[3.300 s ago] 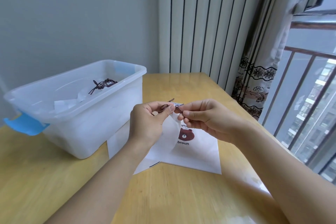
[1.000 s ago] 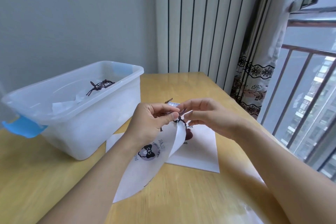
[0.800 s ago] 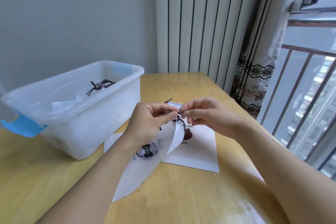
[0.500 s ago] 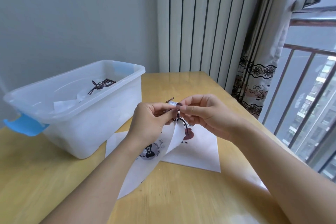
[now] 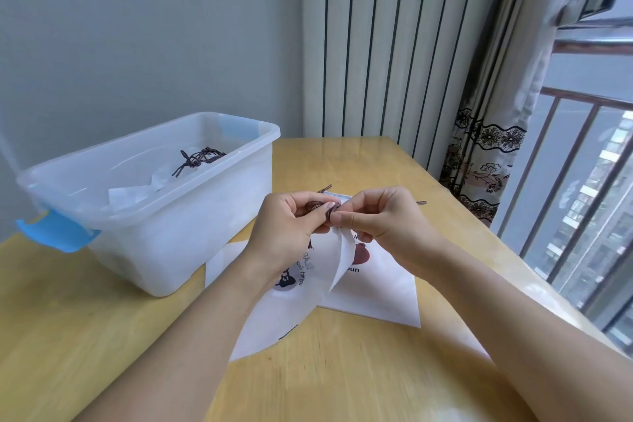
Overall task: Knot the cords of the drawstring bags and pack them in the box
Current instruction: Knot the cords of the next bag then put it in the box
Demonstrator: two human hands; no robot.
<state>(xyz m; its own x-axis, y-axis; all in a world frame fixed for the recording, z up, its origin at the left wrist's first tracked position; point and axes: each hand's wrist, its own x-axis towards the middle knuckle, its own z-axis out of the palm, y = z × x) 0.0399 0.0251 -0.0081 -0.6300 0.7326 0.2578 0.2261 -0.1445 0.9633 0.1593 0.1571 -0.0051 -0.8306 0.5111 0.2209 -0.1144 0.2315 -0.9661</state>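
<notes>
Pale wooden table [image 5: 342, 370] fills my view, set against a grey wall with a striped curtain [image 5: 370, 44] behind. At my left sits the translucent box [image 5: 178, 233], blue latch [image 5: 54, 231] on its end, with white bags and a tangle of knotted cords [image 5: 197, 161] inside. My left hand [image 5: 287, 233] and right hand [image 5: 380, 223] meet above the table, fingers of both pinching the dark cord [image 5: 320, 206] of a lifted drawstring bag [image 5: 291, 295]. Another bag [image 5: 376, 288] lies flat beneath, bear print showing.
</notes>
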